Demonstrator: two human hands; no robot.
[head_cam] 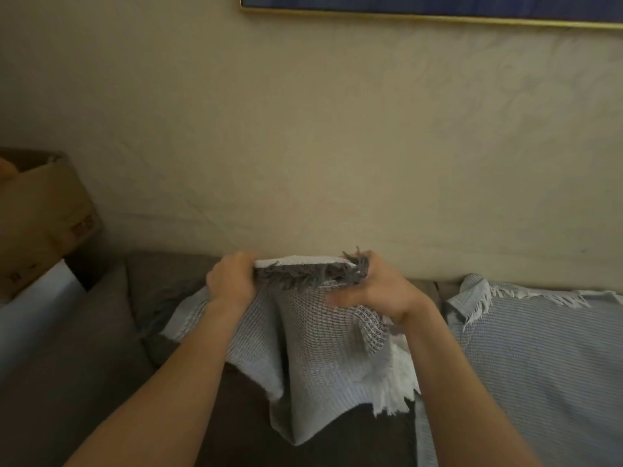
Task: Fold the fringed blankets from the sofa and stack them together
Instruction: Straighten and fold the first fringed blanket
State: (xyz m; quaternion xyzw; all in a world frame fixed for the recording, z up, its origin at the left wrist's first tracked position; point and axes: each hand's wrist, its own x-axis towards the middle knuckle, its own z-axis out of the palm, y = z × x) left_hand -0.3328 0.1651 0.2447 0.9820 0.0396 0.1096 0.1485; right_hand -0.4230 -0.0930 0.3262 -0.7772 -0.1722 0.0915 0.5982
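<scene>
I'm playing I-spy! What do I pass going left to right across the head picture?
Box → left hand → right hand → spread blanket. The held blanket spans both hands, so it's skipped.

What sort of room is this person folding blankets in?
Probably a home living room: a dark sofa stands against a cream wall, a gold-framed picture hangs above, a pale fringed blanket lies draped over the sofa, and the held blanket hangs over its seat.
</scene>
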